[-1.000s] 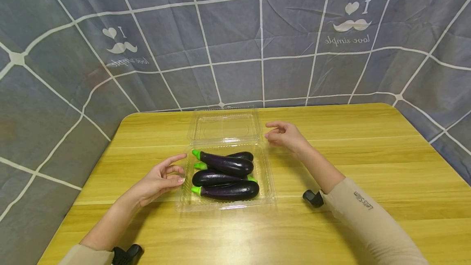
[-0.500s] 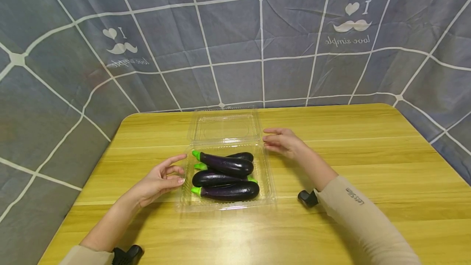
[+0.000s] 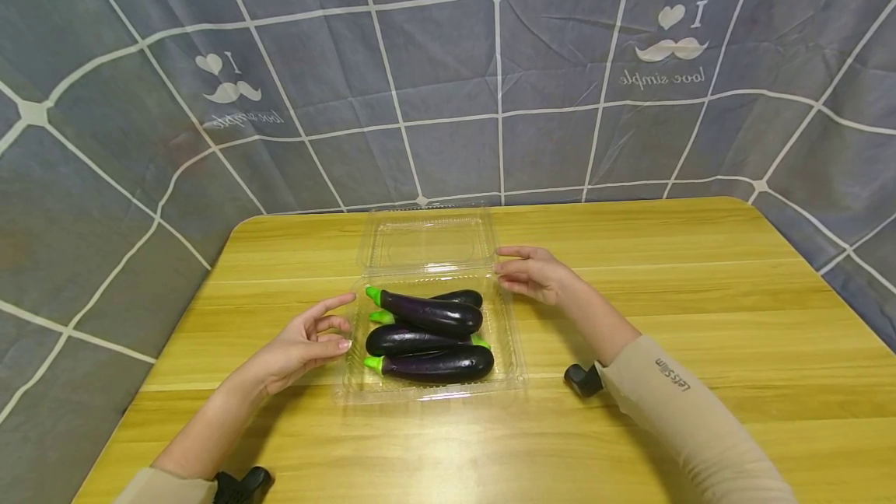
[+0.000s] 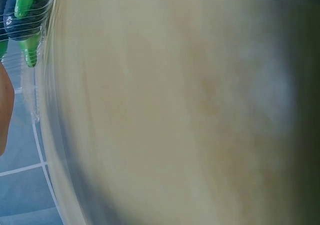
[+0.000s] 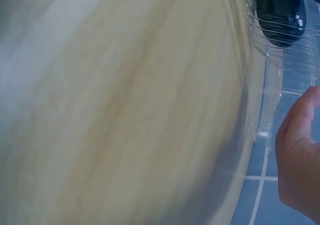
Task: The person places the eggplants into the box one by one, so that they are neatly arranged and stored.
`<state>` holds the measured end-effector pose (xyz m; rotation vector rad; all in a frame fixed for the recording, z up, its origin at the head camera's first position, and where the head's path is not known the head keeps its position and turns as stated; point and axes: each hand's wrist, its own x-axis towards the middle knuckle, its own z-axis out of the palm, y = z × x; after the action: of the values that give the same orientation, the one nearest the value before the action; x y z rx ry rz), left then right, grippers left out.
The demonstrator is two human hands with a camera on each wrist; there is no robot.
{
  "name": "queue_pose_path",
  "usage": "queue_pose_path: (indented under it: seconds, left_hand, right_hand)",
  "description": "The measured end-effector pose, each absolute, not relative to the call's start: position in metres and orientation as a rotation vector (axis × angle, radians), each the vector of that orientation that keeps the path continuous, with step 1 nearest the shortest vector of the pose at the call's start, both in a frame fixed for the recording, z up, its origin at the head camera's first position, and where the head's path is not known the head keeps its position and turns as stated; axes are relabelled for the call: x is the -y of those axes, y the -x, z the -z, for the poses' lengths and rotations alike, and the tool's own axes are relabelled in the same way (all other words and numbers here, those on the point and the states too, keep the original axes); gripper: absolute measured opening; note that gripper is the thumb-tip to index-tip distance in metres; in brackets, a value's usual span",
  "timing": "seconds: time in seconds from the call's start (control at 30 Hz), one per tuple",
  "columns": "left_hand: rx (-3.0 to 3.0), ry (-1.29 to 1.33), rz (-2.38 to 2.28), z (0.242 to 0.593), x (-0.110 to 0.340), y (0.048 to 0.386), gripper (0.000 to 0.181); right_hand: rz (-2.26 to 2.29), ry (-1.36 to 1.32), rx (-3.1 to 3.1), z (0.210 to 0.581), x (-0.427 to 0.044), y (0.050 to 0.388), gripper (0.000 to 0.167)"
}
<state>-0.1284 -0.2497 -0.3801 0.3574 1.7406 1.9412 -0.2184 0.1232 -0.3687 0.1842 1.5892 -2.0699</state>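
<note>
A clear plastic clamshell container (image 3: 434, 393) lies on the table with its lid (image 3: 428, 243) folded back, away from me. Several dark purple eggplants (image 3: 437, 365) with green stems are piled in its base, one resting across others. My left hand (image 3: 304, 344) is at the container's left side, fingers spread and slightly bent, thumb tip by the rim. At the right side, near the hinge, my right hand (image 3: 539, 274) has its fingertips at the plastic edge; whether they touch it, I cannot tell. Eggplant stems (image 4: 30, 50) show through the container wall in the left wrist view.
The wooden table (image 3: 658, 271) has rounded far corners. A grey curtain (image 3: 448, 61) with white grid lines hangs behind it and along its sides. Dark wrist camera mounts (image 3: 583, 380) stick out below both sleeves.
My right hand has moved slightly left and toward me, closer to the container's edge by the hinge, and its fingers have straightened. The left hand, the eggplants and the container stay in place.
</note>
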Motion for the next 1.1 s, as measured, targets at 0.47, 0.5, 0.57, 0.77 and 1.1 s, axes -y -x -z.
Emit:
queue_pose_path:
  seconds: [0.47,0.5,0.57,0.77,1.1]
  left_hand:
    - [-1.738,-0.351,-1.94,0.3798,0.2497,0.1286,0.069]
    - [-1.737,-0.35,-1.94,0.3797,0.2497,0.1286,0.069]
    - [-1.735,-0.347,-1.941,0.3794,0.2495,0.1285,0.069]
    - [-1.732,-0.344,-1.942,0.3786,0.249,0.1281,0.069]
    - [-1.748,-0.337,-1.936,0.3789,0.2488,0.1281,0.069]
  right_hand:
    - [2.029,-0.042,-1.576,0.3686,-0.1299,0.2162,0.064]
    - [2.024,-0.04,-1.576,0.3686,-0.1301,0.2162,0.064]
    - [2.016,-0.028,-1.579,0.3688,-0.1305,0.2161,0.065]
    - [2.004,0.022,-1.609,0.3692,-0.1315,0.2152,0.069]
    - [2.037,0.053,-1.673,0.3701,-0.1292,0.2124,0.066]
